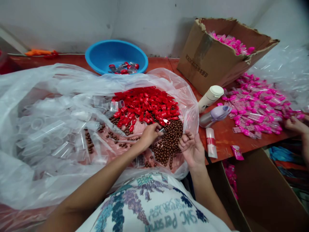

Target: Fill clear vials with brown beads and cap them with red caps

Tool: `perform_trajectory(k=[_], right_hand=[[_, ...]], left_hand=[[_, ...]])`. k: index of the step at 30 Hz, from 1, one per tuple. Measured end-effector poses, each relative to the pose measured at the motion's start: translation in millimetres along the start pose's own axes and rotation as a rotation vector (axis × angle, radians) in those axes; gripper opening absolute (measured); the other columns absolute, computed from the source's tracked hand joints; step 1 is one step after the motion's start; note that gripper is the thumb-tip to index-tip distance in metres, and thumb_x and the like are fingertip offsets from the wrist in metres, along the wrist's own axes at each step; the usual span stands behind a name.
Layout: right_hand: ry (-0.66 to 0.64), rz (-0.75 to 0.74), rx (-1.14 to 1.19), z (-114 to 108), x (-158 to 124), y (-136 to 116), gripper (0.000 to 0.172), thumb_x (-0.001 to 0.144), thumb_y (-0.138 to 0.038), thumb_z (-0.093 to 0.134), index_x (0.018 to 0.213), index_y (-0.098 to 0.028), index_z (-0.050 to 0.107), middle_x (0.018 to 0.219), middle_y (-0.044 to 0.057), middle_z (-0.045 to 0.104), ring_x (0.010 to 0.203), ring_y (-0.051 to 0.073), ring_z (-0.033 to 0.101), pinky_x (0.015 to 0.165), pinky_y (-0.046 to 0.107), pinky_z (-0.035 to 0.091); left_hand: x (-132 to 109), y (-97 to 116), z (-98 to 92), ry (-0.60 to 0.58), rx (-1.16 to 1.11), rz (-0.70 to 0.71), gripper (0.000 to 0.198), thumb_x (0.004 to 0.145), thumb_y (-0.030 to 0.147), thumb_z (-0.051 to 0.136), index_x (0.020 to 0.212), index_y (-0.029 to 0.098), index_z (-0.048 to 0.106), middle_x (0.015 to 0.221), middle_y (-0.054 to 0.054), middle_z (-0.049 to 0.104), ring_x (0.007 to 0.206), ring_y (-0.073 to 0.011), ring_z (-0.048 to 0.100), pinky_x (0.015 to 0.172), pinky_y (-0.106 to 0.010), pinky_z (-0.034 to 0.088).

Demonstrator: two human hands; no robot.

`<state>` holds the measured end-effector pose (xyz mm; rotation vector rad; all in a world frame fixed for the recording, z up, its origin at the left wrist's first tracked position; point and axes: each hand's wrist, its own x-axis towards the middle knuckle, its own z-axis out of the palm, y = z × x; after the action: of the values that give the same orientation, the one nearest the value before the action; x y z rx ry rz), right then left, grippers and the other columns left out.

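My left hand (150, 136) is closed round a small clear plastic tube (161, 130), held over a heap of brown beads (170, 137). To the right of the beads, my right hand (192, 149) is palm up with its fingers loosely curled and apart; nothing shows in it. Behind my left hand is a pile of glossy red plastic caps (147, 103). Many empty clear tubes (53, 132) are heaped to the left. Beads, caps and tubes all lie on a spread translucent plastic bag (31, 190).
A blue basin (96, 54) with several red-capped tubes stands behind the bag. At right are a cardboard box (198, 61), a white bottle (211, 96), a purple-topped flask (214, 116), a white roll (211, 145) and pink-capped tubes (258, 106). Another person's hand (295, 125) reaches in there.
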<state>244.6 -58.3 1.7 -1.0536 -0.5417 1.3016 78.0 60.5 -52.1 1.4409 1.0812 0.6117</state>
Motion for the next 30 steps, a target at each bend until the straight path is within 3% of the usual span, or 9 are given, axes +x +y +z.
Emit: perform_trajectory(k=[4, 10, 18, 21, 25, 30], right_hand=[[-0.020, -0.014, 0.085, -2, 4, 6, 0.027, 0.088, -0.044, 0.043, 0.099, -0.027, 0.060, 0.073, -0.001, 0.045, 0.060, 0.013, 0.045, 0.053, 0.025, 0.039], [0.055, -0.002, 0.077, -4, 7, 11, 0.023, 0.080, -0.041, 0.059, 0.096, -0.024, 0.064, 0.073, -0.001, 0.052, 0.061, 0.010, 0.048, 0.054, 0.022, 0.042], [0.095, -0.025, -0.010, -3, 14, 16, 0.021, 0.078, -0.035, 0.066, 0.095, -0.023, 0.066, 0.076, -0.001, 0.057, 0.062, 0.008, 0.051, 0.055, 0.020, 0.042], [0.109, -0.030, -0.091, -3, 19, 19, 0.021, 0.078, -0.032, 0.067, 0.097, -0.024, 0.066, 0.076, -0.002, 0.058, 0.063, 0.008, 0.052, 0.055, 0.019, 0.042], [0.130, -0.041, -0.264, -4, 22, 24, 0.023, 0.077, -0.035, 0.066, 0.098, -0.024, 0.065, 0.077, -0.002, 0.060, 0.064, 0.008, 0.053, 0.057, 0.019, 0.042], [0.133, -0.064, -0.428, -7, 22, 30, 0.026, 0.080, -0.036, 0.062, 0.102, -0.024, 0.064, 0.083, -0.001, 0.064, 0.069, 0.011, 0.056, 0.061, 0.022, 0.045]], left_hand=[[4, -4, 12.0, 0.026, -0.065, 0.029, 0.024, 0.060, 0.023, 0.074, 0.081, 0.018, 0.064, 0.069, 0.001, 0.059, 0.066, -0.0136, 0.053, 0.063, -0.023, 0.041], [3, -7, 17.4, -0.008, -0.304, -0.024, 0.037, 0.058, 0.023, 0.076, 0.092, 0.015, 0.066, 0.077, 0.000, 0.062, 0.072, -0.0132, 0.057, 0.071, -0.026, 0.045], [-10, 1, 10.0, -0.090, -0.625, -0.228, 0.045, 0.053, 0.024, 0.081, 0.094, 0.013, 0.068, 0.087, -0.006, 0.069, 0.075, -0.0147, 0.062, 0.074, -0.029, 0.049], [-18, 0, -0.2, -0.106, -0.507, -0.258, 0.042, 0.055, 0.022, 0.078, 0.094, 0.014, 0.067, 0.079, -0.003, 0.068, 0.066, -0.0129, 0.061, 0.065, -0.027, 0.049], [-21, -3, -9.8, -0.141, -0.107, -0.230, 0.030, 0.056, 0.016, 0.073, 0.085, 0.014, 0.069, 0.057, 0.003, 0.058, 0.050, -0.0111, 0.052, 0.052, -0.023, 0.041], [-4, 2, 2.4, -0.091, 0.143, -0.104, 0.027, 0.060, 0.014, 0.069, 0.087, 0.016, 0.073, 0.064, 0.000, 0.065, 0.058, -0.0140, 0.056, 0.057, -0.023, 0.040]])
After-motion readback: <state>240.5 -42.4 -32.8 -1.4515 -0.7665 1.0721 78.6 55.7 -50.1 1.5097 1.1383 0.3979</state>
